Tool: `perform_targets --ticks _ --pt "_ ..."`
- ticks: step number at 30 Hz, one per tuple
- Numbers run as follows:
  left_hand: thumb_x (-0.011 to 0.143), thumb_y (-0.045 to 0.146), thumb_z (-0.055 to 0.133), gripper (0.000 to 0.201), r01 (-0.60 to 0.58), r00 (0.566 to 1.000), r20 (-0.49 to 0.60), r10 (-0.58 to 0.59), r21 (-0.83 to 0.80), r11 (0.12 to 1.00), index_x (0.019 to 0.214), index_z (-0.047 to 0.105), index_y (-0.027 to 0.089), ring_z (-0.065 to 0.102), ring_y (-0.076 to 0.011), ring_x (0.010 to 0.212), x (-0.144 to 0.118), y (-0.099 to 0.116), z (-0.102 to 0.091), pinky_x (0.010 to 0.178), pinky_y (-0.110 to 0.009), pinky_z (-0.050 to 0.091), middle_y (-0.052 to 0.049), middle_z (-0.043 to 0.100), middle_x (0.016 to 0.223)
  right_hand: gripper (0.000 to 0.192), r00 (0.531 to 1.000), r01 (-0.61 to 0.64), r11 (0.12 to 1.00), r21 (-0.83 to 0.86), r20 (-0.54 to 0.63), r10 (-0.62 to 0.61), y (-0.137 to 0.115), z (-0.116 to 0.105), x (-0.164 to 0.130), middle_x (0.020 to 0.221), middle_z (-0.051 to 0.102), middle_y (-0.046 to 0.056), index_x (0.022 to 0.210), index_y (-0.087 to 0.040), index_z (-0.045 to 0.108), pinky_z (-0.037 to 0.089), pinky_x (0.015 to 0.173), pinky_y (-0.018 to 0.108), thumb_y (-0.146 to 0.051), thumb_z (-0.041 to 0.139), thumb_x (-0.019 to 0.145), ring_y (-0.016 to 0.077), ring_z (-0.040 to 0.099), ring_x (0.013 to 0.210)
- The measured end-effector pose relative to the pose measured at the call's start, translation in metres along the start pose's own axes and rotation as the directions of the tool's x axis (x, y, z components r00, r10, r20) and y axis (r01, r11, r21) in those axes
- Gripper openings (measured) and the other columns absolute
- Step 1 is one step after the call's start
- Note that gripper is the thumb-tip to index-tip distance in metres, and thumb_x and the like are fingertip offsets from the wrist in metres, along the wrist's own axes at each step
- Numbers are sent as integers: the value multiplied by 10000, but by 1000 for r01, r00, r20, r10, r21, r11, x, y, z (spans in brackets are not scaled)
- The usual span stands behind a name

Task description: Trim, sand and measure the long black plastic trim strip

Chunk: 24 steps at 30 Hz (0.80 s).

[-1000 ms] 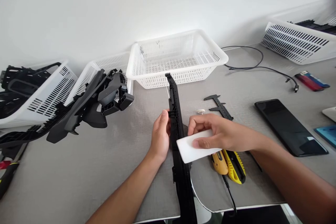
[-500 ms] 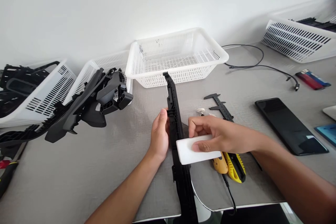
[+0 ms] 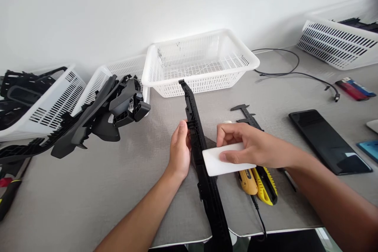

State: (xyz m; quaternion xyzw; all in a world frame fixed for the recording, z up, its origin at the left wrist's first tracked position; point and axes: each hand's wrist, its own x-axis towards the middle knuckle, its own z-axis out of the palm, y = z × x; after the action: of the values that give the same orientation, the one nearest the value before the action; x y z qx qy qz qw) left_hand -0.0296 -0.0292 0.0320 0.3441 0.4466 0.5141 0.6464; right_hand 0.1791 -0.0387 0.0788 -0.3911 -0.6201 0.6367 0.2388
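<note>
A long black plastic strip [image 3: 193,126] lies lengthwise on the grey table, running from near the white basket [image 3: 153,71] to past the front edge. My left hand [image 3: 180,151] grips its left side near the middle, thumb against the strip. My right hand [image 3: 251,145] holds a flat white block [image 3: 217,163] pressed against the strip's right edge. Beneath my right hand lie two yellow utility knives [image 3: 260,185].
A black caliper [image 3: 245,116] and a small white part lie behind my right hand. A phone [image 3: 327,141], a cable [image 3: 295,74] and lighters [image 3: 356,88] sit to the right. Tilted white baskets with black plastic parts [image 3: 118,106] crowd the left; another basket [image 3: 336,41] stands far right.
The strip's far end has swung slightly to the left and its near end to the right. My right hand with the white block has shifted a little along the strip.
</note>
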Motion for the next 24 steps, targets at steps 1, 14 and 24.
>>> perform_targets --ticks 1,14,24 --pt "909 810 705 609 5 1000 -3 -5 -1 1000 895 708 202 576 -160 675 0 0 0 595 -278 440 2 620 737 343 1000 -7 1000 -8 21 7 0 0 0 793 648 -12 848 -212 600 432 615 259 -401 883 887 141 588 716" --pt "871 826 735 629 12 999 -32 -12 -2 1000 879 703 198 605 -172 696 -1 1 2 578 -272 425 1 625 726 369 992 30 999 32 -123 -25 3 1 3 813 678 -1 900 -219 639 446 574 261 -487 893 890 146 596 687" --pt "892 796 739 603 -11 999 33 9 59 998 903 726 194 508 -149 662 -3 2 2 611 -265 422 14 571 727 385 952 83 996 21 -298 -73 2 0 6 802 694 2 903 -208 676 454 546 250 -528 891 883 141 601 658"
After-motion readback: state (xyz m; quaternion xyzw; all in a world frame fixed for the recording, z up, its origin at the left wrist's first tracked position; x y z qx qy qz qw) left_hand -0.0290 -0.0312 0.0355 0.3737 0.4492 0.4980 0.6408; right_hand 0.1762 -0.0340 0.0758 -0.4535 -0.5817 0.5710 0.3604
